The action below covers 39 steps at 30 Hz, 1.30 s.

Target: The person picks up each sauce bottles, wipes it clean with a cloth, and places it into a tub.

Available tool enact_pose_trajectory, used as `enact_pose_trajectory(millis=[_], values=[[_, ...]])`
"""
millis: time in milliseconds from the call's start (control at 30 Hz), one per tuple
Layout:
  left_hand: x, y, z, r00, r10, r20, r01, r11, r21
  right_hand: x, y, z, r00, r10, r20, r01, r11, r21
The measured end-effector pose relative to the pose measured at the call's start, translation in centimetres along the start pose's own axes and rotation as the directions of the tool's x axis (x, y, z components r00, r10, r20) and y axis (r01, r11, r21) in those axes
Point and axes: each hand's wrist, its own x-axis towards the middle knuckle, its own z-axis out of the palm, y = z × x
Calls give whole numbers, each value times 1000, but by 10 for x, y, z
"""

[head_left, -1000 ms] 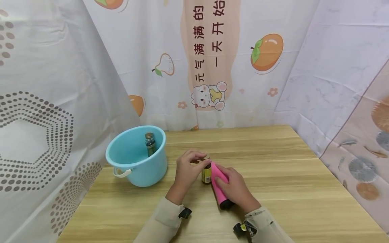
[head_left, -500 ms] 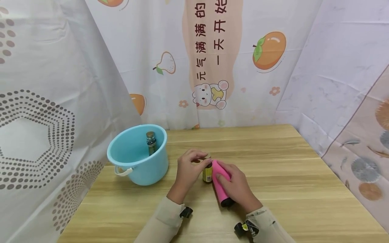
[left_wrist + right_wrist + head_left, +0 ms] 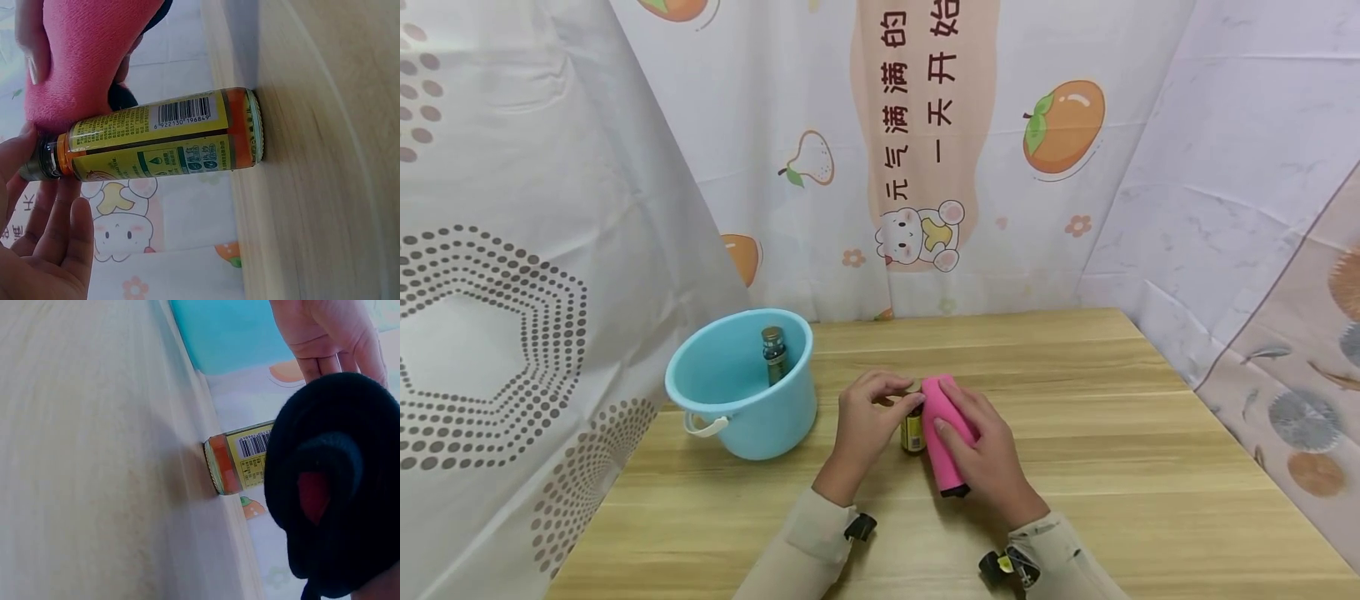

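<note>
A small glass bottle (image 3: pixel 913 433) with a yellow label, barcode and orange-red contents stands upright on the table. My left hand (image 3: pixel 865 421) pinches its dark cap (image 3: pixel 39 157) between thumb and finger, the other fingers spread beside it. In my right hand (image 3: pixel 994 458) is a fuzzy pink cloth (image 3: pixel 943 437), bunched into a tube and gripped with the thumb along its near side. Its upper end lies against the bottle's neck in the left wrist view. The right wrist view shows the cloth's black lower end (image 3: pixel 337 550), which hides the upper part of the bottle.
A light blue bucket (image 3: pixel 775 421) with a white handle (image 3: pixel 706 427) stands at the table's left. Inside leans another bottle (image 3: pixel 774 354) with a gold cap. The wooden table (image 3: pixel 1075 400) ends at a printed curtain (image 3: pixel 820 242).
My right hand has turned and shifted the pink cloth, raising its top end beside the bottle's cap. My left hand keeps its pinch on the cap, and the bottle stays in place.
</note>
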Motion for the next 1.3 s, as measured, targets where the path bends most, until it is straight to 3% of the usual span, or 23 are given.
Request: enact_pose_trajectory(millis=[133,567,900,1300], values=[[0,0,0,1000,-3,1,3,1000,0,0,-1,0,1000,-7,7,7,1000,7],[1,-2,1,1000,30,-6,-31,999,-31,-1,1,2,994,98,49,-95,994,-62],[0,-2,-1,1000,20,1,-20,1000,-17,-2,6,4,954,248,166,-217,959,-183],[-1,-2,-3,1000,-1,30,2,999,-39,-3,6,5,943,275,188,-225,942,-248]])
